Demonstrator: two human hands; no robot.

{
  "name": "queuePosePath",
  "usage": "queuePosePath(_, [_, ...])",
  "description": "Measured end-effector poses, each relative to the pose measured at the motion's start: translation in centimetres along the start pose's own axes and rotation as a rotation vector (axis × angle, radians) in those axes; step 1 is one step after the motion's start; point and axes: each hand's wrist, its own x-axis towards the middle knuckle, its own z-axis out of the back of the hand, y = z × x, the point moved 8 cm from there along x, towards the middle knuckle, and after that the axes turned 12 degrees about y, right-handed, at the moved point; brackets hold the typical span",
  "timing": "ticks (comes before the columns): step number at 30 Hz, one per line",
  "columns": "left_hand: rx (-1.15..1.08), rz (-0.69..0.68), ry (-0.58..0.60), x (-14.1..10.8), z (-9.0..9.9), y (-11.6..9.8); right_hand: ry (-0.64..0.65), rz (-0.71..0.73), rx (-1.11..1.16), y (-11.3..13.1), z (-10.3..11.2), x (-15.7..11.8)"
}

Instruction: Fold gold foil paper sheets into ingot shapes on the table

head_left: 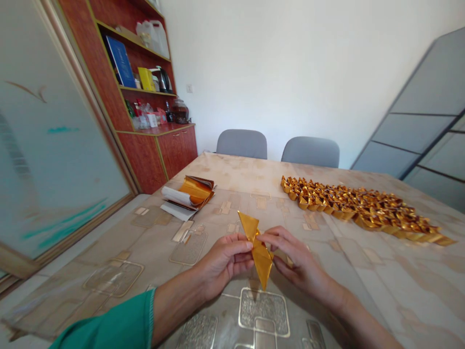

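Observation:
My left hand (224, 261) and my right hand (300, 257) both pinch a folded sheet of gold foil paper (260, 252) above the tablecloth. The foil forms a pointed, crossed shape, with one tip rising and another hanging below my fingers. My fingers hide its middle. To the upper left lies a stack of gold foil sheets (196, 192) with white paper (176, 196) beside and under it. Far to the right spreads a large mass of folded gold foil ingots (363, 208), out of reach of both hands.
A patterned beige tablecloth (109, 252) covers the table, whose far edge stands before two grey chairs (241, 144). A red wooden cabinet (145, 97) with bottles and a kettle stands at the left, beside a frosted sliding glass door (54, 145).

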Motion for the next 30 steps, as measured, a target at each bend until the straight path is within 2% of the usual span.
queuePosePath(6, [-0.096, 0.111, 0.1, -0.1, -0.7, 1.3, 0.029, 0.014, -0.06, 0.4, -0.2, -0.1])
queuePosePath(10, [-0.05, 0.17, 0.125, -0.1, -0.8, 1.9, -0.017, 0.07, -0.097, 1.0, 0.0, -0.5])
queuePosePath(16, [-0.012, 0.131, 0.125, 0.0, -0.7, 1.4, -0.02, 0.095, -0.096, 0.5, 0.8, -1.1])
queuePosePath(19, [0.013, 0.104, 0.096, -0.1, -0.6, 1.2, 0.012, 0.082, -0.109, 0.5, 1.2, -1.2])
queuePosePath(24, [0.041, 0.076, 0.085, -0.1, -0.6, 1.2, 0.12, 0.02, -0.108, 0.3, 0.3, -1.0])
queuePosePath(30, [0.078, 0.094, 0.133, -0.3, -1.5, 1.2, 0.092, 0.063, -0.111, 0.6, 0.9, -1.2])
